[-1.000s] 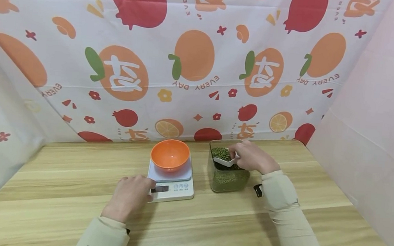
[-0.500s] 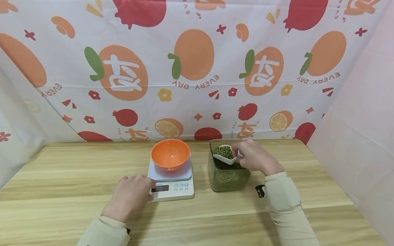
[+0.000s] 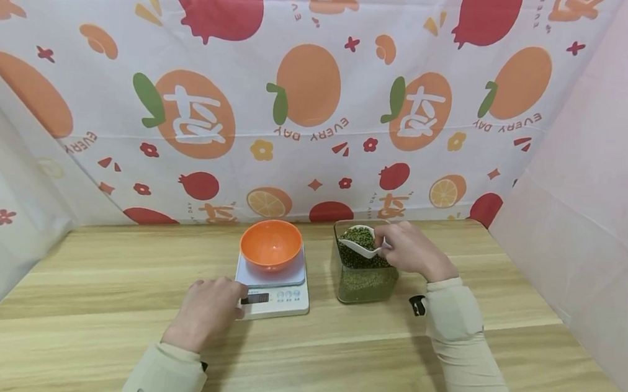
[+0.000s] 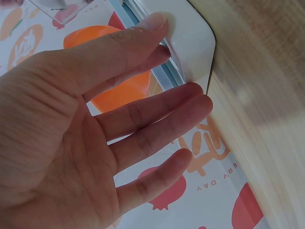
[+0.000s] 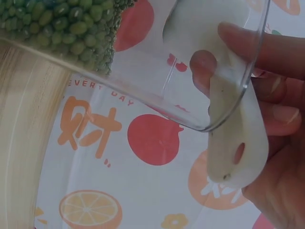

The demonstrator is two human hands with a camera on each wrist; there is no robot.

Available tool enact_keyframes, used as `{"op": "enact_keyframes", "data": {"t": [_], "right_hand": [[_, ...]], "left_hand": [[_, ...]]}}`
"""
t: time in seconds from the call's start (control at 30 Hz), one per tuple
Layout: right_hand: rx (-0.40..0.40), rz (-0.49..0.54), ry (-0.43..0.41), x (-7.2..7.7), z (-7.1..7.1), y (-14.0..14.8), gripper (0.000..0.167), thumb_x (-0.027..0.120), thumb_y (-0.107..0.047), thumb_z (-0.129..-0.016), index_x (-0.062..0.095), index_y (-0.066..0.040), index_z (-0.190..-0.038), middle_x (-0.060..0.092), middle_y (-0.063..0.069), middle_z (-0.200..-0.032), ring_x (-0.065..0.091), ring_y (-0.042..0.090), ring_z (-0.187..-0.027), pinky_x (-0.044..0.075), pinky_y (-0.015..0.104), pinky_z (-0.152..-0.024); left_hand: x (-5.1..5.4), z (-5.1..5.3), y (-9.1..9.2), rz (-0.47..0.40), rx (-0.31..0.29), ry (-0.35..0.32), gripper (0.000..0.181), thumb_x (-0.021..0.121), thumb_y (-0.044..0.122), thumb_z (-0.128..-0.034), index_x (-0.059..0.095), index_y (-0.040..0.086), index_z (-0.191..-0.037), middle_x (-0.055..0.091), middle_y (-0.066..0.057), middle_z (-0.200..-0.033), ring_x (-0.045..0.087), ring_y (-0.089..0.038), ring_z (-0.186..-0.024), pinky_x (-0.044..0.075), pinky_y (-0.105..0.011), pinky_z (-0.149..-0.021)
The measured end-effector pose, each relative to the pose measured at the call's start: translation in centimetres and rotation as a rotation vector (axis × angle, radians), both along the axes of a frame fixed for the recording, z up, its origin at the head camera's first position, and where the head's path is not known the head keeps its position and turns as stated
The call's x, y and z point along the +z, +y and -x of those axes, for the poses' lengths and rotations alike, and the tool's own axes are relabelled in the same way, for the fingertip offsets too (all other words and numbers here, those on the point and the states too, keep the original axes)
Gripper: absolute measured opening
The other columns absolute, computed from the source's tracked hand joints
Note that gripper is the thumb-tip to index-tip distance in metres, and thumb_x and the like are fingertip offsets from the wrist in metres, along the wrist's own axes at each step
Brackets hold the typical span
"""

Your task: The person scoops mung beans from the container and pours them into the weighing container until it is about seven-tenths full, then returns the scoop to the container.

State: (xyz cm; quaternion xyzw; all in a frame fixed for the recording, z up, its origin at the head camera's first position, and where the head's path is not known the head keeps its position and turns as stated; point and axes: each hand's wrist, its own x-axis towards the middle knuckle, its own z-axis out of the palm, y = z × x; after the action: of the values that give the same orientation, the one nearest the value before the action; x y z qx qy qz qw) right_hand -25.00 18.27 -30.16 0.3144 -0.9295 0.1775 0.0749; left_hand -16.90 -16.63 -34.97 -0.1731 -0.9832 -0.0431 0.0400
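Note:
An orange bowl (image 3: pixel 271 246) stands on the platform of a white kitchen scale (image 3: pixel 282 302). My left hand (image 3: pixel 207 311) touches the scale's left front corner; in the left wrist view its fingers (image 4: pixel 157 114) are extended, with thumb and fingertips at the scale's edge. A clear square container (image 3: pixel 367 288) of green beans (image 3: pixel 364 259) stands to the right of the scale. My right hand (image 3: pixel 407 248) pinches a white spoon (image 3: pixel 359 247) over the container's opening. In the right wrist view the spoon's handle (image 5: pixel 238 148) lies between thumb and fingers, partly seen through the clear wall.
The wooden table (image 3: pixel 299 369) ends at a fruit-print cloth (image 3: pixel 256 91) behind the bowl and container. Plain pale cloth (image 3: pixel 598 214) hangs along the right side. A small black object (image 3: pixel 418 305) shows beside the right sleeve.
My right hand has moved slightly to the right and up with the spoon, whose bowl stands higher above the beans. My left hand has stayed at the scale.

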Motion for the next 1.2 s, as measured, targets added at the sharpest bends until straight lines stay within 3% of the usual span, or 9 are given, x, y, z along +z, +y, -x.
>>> {"op": "enact_keyframes", "data": {"t": [0.6,0.9,1.2], "right_hand": [[-0.008,0.024,-0.008,0.7,-0.3,0.3,0.023,0.055,0.012,-0.078,0.063,-0.009,-0.078,0.065,-0.002,-0.073,0.054,0.015,-0.068,0.047,0.033,-0.064],[-0.004,0.041,-0.064,1.7,0.0,0.3,0.021,0.054,0.012,-0.08,0.065,-0.005,-0.083,0.064,0.002,-0.075,0.053,0.013,-0.06,0.047,0.03,-0.057],[0.01,0.029,-0.031,2.1,-0.2,-0.4,0.02,0.056,0.011,-0.082,0.066,-0.006,-0.085,0.062,0.0,-0.074,0.051,0.013,-0.063,0.046,0.031,-0.061]], "left_hand": [[-0.1,0.0,0.0,0.0,0.003,-0.005,0.02,0.089,0.011,-0.074,0.077,0.009,-0.09,0.07,-0.006,-0.08,0.058,-0.018,-0.064,0.052,-0.044,-0.06],[0.1,0.2,0.0,0.006,0.007,-0.011,0.02,0.088,0.011,-0.0748,0.077,0.008,-0.091,0.071,-0.007,-0.082,0.06,-0.019,-0.065,0.053,-0.044,-0.061],[0.1,0.1,0.0,-0.009,0.003,-0.019,0.019,0.088,0.012,-0.0742,0.077,0.01,-0.089,0.071,-0.006,-0.082,0.061,-0.021,-0.066,0.054,-0.046,-0.064]]}}
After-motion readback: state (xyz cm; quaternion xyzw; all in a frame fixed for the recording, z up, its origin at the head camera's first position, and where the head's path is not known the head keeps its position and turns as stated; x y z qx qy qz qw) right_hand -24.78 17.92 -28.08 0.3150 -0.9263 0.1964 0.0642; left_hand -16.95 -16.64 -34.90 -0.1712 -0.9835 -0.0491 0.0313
